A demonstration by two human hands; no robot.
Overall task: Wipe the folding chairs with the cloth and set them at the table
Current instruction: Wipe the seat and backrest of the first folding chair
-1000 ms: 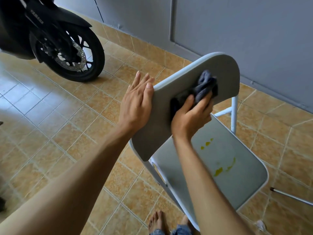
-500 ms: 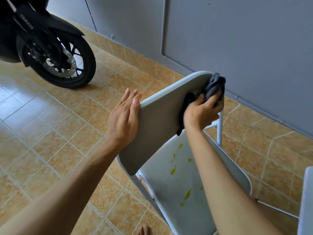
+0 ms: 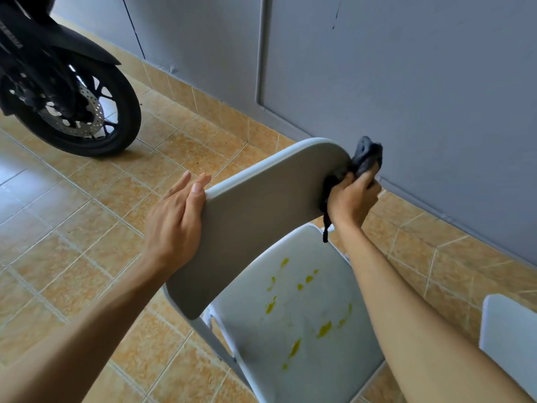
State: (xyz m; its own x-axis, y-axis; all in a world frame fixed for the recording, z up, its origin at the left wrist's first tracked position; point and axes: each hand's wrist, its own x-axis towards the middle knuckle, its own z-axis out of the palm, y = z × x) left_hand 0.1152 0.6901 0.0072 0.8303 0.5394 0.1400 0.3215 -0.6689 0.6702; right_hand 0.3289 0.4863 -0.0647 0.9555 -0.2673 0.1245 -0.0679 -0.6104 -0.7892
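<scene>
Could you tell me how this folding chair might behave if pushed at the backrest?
Probably light and apt to tip: the folding chair has a thin frame, and the left hand braces its backrest while the right hand wipes with the cloth. Its smooth seat looks stiff, perhaps slippery.

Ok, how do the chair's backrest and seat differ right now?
The backrest shows no marks, while the seat carries yellow spots. The backrest has the left hand flat against one end and the right hand gripping a dark cloth at the other; nothing touches the seat. Both are the same pale grey.
</scene>
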